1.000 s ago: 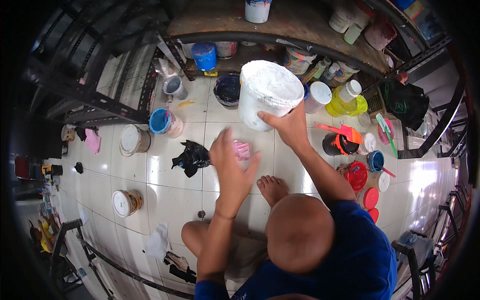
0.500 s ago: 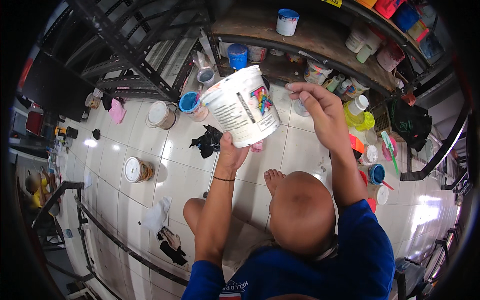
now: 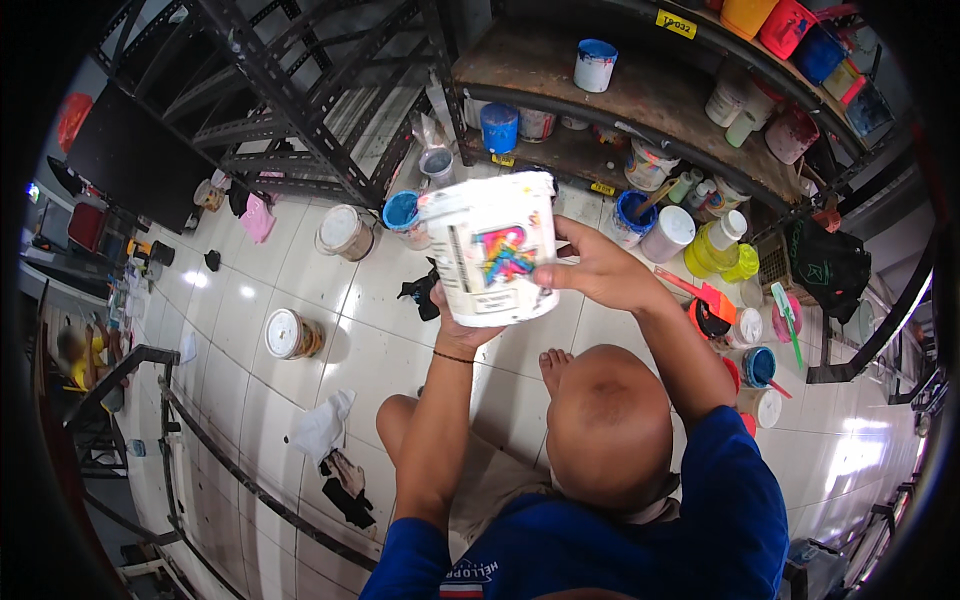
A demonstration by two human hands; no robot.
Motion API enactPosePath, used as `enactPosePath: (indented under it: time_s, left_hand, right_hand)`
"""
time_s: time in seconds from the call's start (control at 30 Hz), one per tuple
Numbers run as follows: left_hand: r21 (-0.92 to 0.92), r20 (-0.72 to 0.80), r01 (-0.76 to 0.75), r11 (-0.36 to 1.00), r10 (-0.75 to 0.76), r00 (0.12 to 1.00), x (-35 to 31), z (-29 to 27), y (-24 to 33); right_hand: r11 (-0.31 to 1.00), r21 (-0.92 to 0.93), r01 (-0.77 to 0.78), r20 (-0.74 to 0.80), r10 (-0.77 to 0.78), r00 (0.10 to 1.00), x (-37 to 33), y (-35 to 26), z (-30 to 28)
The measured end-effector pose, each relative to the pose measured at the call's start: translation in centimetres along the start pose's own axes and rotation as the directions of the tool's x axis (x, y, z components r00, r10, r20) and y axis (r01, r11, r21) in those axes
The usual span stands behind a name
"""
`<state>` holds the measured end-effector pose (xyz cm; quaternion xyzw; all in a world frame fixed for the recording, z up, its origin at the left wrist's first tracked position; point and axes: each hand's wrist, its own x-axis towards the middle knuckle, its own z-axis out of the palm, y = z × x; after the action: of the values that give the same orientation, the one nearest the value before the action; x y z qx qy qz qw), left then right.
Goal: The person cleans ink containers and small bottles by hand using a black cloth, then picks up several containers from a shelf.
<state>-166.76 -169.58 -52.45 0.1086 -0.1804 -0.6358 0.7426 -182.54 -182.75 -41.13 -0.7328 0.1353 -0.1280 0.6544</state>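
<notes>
A large white tub (image 3: 492, 250) with a coloured label is held up in the air in front of me, roughly upright. My left hand (image 3: 455, 322) supports it from underneath. My right hand (image 3: 590, 270) grips its right side near the label. I sit on a white tiled floor (image 3: 250, 380), with one bare foot (image 3: 553, 368) showing under the tub.
A wooden shelf (image 3: 560, 80) at the top holds several paint pots and tubs. More pots stand on the floor: a blue one (image 3: 403, 212), a lidded one (image 3: 340, 230), another (image 3: 285, 333), and several at right near a yellow bottle (image 3: 710, 250). Rags (image 3: 322, 430) lie at lower left. A black metal rack (image 3: 300, 90) stands at upper left.
The white tub rose off the floor and was turned upright, lifted nearer to the camera. My left hand went from above the floor to under the tub; my right hand stayed on it.
</notes>
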Motion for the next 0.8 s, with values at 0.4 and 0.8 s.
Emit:
enactPosePath:
  time_s: [0.4, 0.8]
  left_hand:
    - [0.871, -0.386, 0.156, 0.467, 0.45, 0.805, 1.3, -2.5, 3.5]
    - [0.78, -0.624, 0.464, 0.421, 0.461, 0.631, -10.8, -14.4, -1.5]
  right_hand:
    - [0.964, 0.265, 0.005, -0.206, 0.051, 0.977, 6.4, 6.7, -1.7]
    - [0.741, -0.632, 0.227, -0.541, -0.632, 0.555, 19.7, 6.2, -8.6]
